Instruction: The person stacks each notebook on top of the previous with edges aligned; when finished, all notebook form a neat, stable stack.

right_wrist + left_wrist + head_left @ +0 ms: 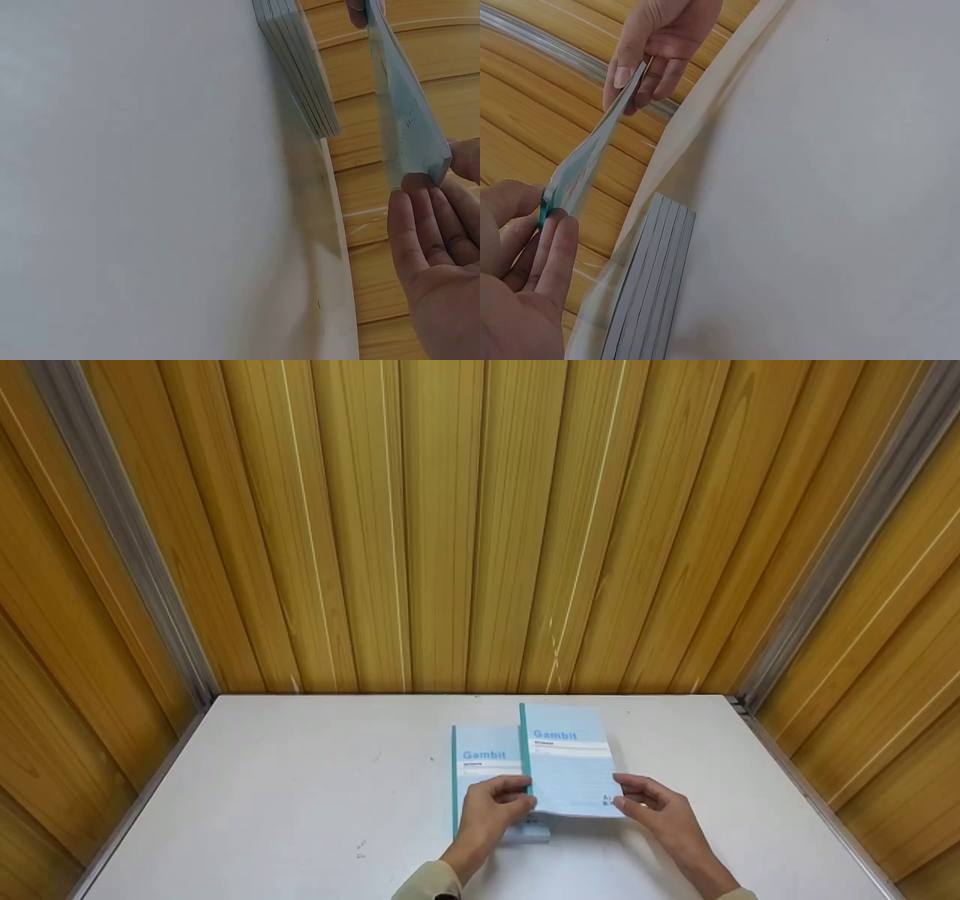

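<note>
A light blue notebook (570, 769) with a green spine and "Gambit" on its cover is held above the table between both hands. My left hand (491, 814) pinches its spine edge near the bottom corner, thumb on the cover. On the opposite edge, my right hand (664, 814) pinches the lower right corner. Both wrist views show the notebook edge-on, its pages slightly bowed. Below and to the left lies a stack of similar notebooks (487, 742), partly covered by the left hand and the held notebook. Several layered page edges of that stack (649, 277) show in the left wrist view.
The white table (300, 787) carries a few small dark marks. Behind it rises a wood-patterned panel wall (442, 525), with similar panels at left and right. Grey metal posts (142, 532) stand at the corners.
</note>
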A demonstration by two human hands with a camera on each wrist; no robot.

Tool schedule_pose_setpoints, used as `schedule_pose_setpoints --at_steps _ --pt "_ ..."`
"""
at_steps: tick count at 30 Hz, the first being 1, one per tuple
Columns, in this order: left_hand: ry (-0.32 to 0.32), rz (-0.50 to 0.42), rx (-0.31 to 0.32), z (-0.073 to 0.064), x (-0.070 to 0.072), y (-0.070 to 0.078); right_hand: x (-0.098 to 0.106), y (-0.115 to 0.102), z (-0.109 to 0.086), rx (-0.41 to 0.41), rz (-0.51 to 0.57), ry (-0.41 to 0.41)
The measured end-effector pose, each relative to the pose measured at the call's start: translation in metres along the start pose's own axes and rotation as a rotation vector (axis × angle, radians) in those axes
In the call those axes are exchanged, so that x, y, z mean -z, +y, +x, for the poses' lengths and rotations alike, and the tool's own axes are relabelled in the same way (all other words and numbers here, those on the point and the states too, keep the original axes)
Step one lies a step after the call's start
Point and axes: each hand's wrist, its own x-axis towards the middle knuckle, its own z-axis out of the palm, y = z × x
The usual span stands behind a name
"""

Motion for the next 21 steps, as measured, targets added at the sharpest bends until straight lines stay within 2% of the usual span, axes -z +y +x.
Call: schedule_pose_setpoints --at_steps 6,10,21 --pt "0.006 -0.002 -0.015 -0.006 0.020 -0.004 -0.017 -0.002 0.000 0.036 -0.022 -0.050" --pt "0.021 0.033 -0.020 -0.011 0.032 -0.006 -0.027 -0.003 0.001 0.087 -0.015 -0.100" --pt "0.071 0.089 -0.007 -0.022 0.062 -0.010 -0.059 -0.007 0.006 0.137 -0.027 -0.180"
